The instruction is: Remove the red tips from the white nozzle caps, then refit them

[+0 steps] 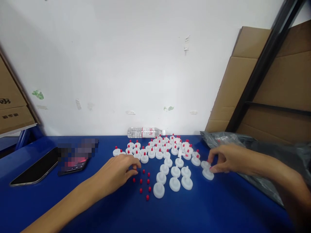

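On the blue table [206, 207] lie many white round plastic discs. The far ones [159, 147] carry small red caps; the near ones [175, 183] have bare white stems. Several loose red caps [144, 183] are scattered in front of my left hand [116, 173], whose fingers curl down onto the table next to them; what its fingertips pinch is hidden. My right hand [227, 158] is closed on a white disc [208, 173] at the right edge of the group, with another disc [205, 164] touching it.
A clear water bottle [145, 132] lies on its side against the white wall. Two phones [34, 170] [74, 165] lie at the left. A grey plastic bag [267, 155] lies at the right beneath my right forearm. Cardboard boxes [267, 84] and a black frame stand behind it.
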Demonstrator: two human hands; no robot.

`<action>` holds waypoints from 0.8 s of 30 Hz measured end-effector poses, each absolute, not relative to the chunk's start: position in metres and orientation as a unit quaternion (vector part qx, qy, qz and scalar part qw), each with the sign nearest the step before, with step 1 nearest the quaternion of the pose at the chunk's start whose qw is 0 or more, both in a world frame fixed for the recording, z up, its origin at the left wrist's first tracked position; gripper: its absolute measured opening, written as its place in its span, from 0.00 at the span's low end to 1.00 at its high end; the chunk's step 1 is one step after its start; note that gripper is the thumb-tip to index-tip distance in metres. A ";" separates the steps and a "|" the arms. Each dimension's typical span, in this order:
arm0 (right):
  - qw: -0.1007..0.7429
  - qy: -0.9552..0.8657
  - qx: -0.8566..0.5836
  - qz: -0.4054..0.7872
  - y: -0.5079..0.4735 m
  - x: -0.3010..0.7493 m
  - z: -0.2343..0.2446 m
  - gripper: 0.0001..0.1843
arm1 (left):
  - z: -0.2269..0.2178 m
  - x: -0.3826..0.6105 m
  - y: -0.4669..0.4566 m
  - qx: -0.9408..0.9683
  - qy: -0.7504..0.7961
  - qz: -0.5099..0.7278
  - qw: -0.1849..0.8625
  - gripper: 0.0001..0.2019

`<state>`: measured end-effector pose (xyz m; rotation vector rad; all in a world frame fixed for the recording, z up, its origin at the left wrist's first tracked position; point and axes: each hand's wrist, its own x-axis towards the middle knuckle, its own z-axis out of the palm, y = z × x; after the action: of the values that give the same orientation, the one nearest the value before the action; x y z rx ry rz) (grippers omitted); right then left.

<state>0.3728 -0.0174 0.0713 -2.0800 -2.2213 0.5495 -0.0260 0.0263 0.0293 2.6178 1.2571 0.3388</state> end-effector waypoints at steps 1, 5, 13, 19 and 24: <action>0.018 -0.721 -0.670 0.177 -0.017 0.371 0.068 0.09 | 0.030 -0.026 0.026 0.890 0.427 0.123 0.106 0.09; 0.003 -0.728 -0.667 0.158 -0.015 0.360 0.055 0.15 | 0.037 -0.024 0.021 0.883 0.434 0.158 0.083 0.13; -0.006 -0.730 -0.681 0.061 -0.017 0.335 0.040 0.21 | 0.043 -0.021 0.016 0.878 0.435 0.196 0.036 0.15; 0.016 -0.751 -0.658 0.051 -0.021 0.332 0.040 0.08 | 0.041 -0.019 0.017 0.881 0.418 0.222 0.018 0.15; 0.037 -0.753 -0.657 -0.005 -0.029 0.340 0.053 0.08 | 0.037 -0.018 0.010 0.880 0.376 0.290 0.007 0.12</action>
<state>0.3397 -0.0295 0.0527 -2.0160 -2.3120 -0.0151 -0.0180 0.0096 0.0370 2.7529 1.1748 0.9066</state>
